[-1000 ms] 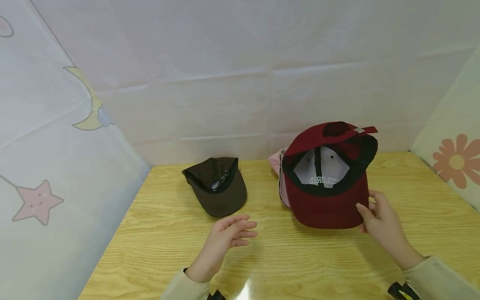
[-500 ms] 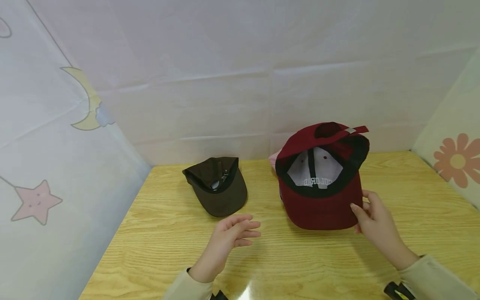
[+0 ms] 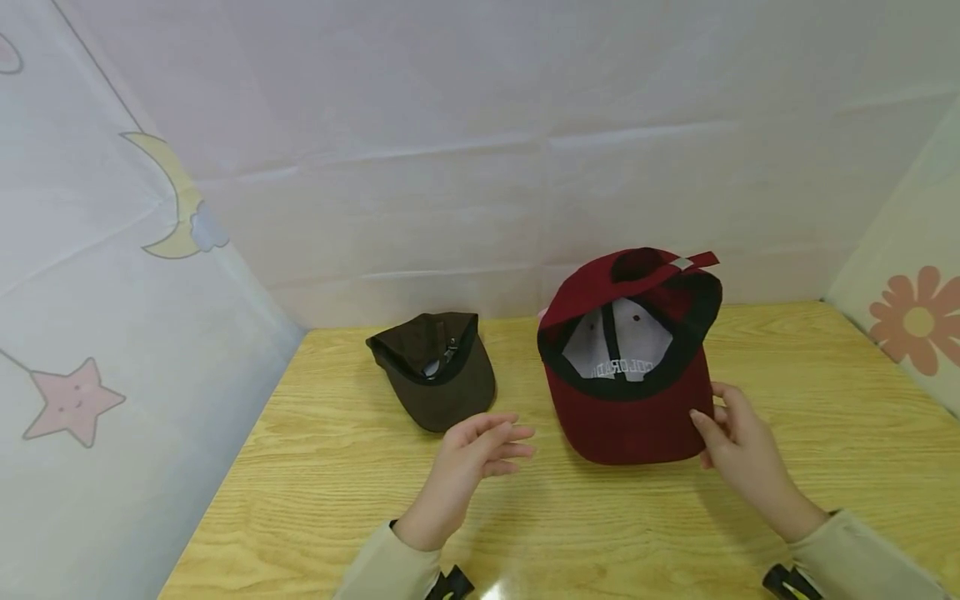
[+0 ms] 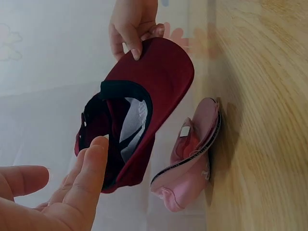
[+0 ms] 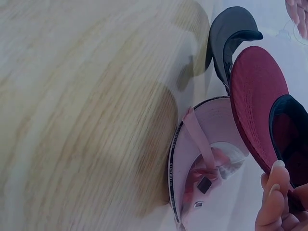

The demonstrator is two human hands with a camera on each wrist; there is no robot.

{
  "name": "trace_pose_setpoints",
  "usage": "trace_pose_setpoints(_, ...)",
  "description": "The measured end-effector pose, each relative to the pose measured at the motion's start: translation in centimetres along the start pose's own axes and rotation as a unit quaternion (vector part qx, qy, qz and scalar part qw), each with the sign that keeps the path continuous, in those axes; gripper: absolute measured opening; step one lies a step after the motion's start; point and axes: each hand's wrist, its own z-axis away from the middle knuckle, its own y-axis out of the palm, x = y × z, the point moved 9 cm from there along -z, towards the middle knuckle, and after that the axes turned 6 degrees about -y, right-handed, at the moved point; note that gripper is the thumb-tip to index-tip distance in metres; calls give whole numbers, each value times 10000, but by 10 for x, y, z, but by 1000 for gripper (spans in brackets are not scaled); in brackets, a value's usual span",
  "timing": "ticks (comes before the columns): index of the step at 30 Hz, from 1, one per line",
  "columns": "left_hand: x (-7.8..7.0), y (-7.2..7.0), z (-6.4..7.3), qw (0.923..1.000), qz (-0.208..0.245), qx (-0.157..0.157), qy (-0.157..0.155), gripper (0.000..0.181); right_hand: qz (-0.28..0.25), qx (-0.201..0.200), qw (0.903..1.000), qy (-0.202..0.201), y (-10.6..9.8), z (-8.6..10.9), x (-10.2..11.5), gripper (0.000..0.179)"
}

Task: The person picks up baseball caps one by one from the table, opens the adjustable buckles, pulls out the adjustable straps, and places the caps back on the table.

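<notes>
My right hand (image 3: 742, 446) pinches the brim edge of a dark red baseball cap (image 3: 637, 425), thumb on the underside. The cap is held up off the table, its inside and grey-white lining facing me and its back strap at the top. To its left, my left hand (image 3: 476, 467) hovers with fingers extended and holds nothing; in the left wrist view its fingertips overlap the cap's opening. A pink cap (image 4: 185, 178) with a black-edged brim sits on the table behind the red one, almost fully hidden in the head view. Beyond my left hand lies a dark brown cap (image 3: 450, 400), its inside facing up.
The wood-grain table (image 3: 315, 508) runs back to a pale cloth backdrop (image 3: 420, 200). Side cloths carry a printed star and moon on the left and an orange flower (image 3: 917, 321) on the right.
My right hand has carried the red cap a little to the left, covering more of the pink cap. The left hand has drifted slightly right and up toward it. The brown cap stays put.
</notes>
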Motion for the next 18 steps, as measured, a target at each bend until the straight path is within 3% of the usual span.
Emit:
trace_pose_setpoints(6, -11, 7, -4, 9998, 26, 35, 180, 37, 64, 90, 9999, -38, 4, 2, 2, 36)
trace_pose_setpoints(13, -13, 8, -7, 9997, 17, 18, 239, 34, 107, 134, 9998, -48, 7, 3, 4, 36)
trace_pose_setpoints(18, -18, 7, -10, 9982, -248, -7, 547, 31, 152, 142, 9997, -83, 8, 2, 6, 35)
